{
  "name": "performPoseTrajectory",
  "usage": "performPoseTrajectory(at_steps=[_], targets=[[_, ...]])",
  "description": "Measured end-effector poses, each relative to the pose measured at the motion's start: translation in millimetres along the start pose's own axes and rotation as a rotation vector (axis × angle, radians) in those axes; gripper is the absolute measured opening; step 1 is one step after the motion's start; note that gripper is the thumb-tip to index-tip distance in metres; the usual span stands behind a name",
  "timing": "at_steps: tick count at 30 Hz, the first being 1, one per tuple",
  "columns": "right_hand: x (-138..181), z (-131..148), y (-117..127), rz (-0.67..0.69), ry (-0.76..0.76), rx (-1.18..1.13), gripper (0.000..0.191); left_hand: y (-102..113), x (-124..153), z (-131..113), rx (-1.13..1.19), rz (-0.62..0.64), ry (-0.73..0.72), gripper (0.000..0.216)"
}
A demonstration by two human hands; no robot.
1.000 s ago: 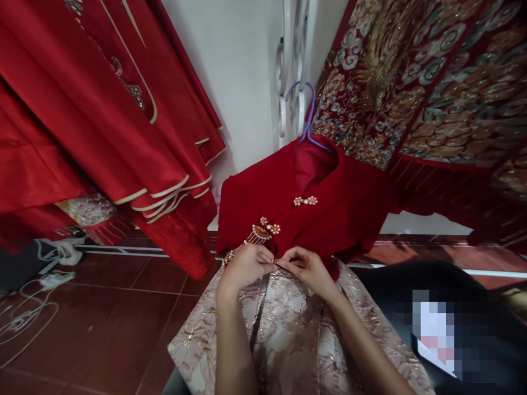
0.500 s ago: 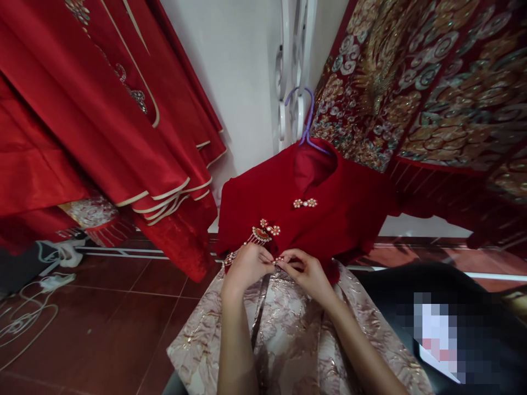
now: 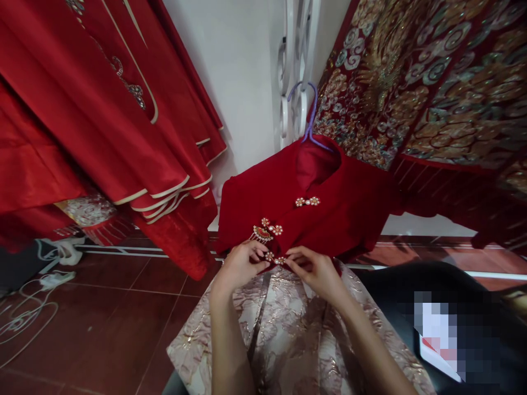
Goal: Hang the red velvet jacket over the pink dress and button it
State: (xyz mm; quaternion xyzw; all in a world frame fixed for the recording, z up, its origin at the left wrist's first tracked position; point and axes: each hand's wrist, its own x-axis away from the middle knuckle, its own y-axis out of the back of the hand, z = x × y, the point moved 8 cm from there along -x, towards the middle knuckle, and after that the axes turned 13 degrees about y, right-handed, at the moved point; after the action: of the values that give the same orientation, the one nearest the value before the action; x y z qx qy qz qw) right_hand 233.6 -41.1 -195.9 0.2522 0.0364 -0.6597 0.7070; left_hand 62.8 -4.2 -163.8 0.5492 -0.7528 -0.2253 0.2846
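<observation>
A person's hands have eased apart, uncovering the lowest flower clasp (image 3: 275, 260) on a red jacket (image 3: 349, 203) hung from a purple hanger (image 3: 310, 118); its halves now look joined. Left hand (image 3: 239, 266) and right hand (image 3: 316, 272) keep curled fingertips at its two ends; whether they pinch or merely touch, I cannot tell.

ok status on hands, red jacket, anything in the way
Left hand and right hand at opposite ends of the lowest visible clasp. Red jacket on purple hanger. Fan ornament close by left hand, clasp's middle uncovered.
</observation>
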Motion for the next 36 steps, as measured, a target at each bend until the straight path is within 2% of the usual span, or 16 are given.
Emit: performPoseTrajectory(at_steps=[2, 4, 6, 8, 11, 13, 15, 17, 20, 23, 31, 36], targets=[[0.3, 10.3, 21.8, -0.077, -0.024, 0.036, 0.023, 18.4, 5.8, 4.8, 0.004, -0.115, 0.045, 0.027], [1.8, 20.4, 42.6, -0.208, -0.031, 0.038, 0.025, 33.8, 11.8, 5.8, 0.005, -0.217, 0.060, 0.023], [3.4, 26.9, 53.5, -0.305, -0.023, 0.013, 0.026, 38.8, 15.0, 2.7, 0.002, -0.244, 0.045, 0.018], [3.6, 28.2, 53.9, -0.328, -0.020, 0.001, 0.027, 33.2, 14.3, -2.5, -0.007, -0.201, 0.016, 0.015], [2.2, 23.2, 44.9, -0.261, -0.031, 0.020, 0.028, 8.5, 8.3, -7.1, 0.003, -0.011, -0.003, 0.014], [0.8, 18.5, 32.6, -0.115, -0.027, 0.049, 0.027, -9.0, 4.1, -6.1, 0.018, 0.117, 0.009, 0.019], [1.8, 12.6, 15.2, 0.097, -0.013, 0.067, 0.024, -18.2, 0.6, -5.0, 0.019, 0.162, 0.009, 0.021], [4.8, 4.9, 3.3, 0.223, -0.006, 0.075, 0.024, -19.5, -2.4, -4.0, 0.000, 0.137, 0.003, 0.019], [6.0, -7.8, -0.3, 0.192, -0.028, 0.087, 0.026, -18.4, -5.8, 0.1, -0.030, 0.102, 0.029, 0.020], [5.9, -16.9, -5.7, 0.173, -0.068, 0.057, 0.026, -21.6, -7.8, 4.4, -0.025, 0.124, 0.060, 0.022], [3.6, -21.5, -11.9, 0.127, -0.061, -0.120, 0.019, -25.3, -6.2, -4.9, -0.101, 0.078, 0.086, 0.013], [2.7, -20.3, -13.5, 0.112, -0.048, -0.145, 0.020, -27.3, -7.4, -7.1, -0.158, 0.067, 0.085, 0.019]])
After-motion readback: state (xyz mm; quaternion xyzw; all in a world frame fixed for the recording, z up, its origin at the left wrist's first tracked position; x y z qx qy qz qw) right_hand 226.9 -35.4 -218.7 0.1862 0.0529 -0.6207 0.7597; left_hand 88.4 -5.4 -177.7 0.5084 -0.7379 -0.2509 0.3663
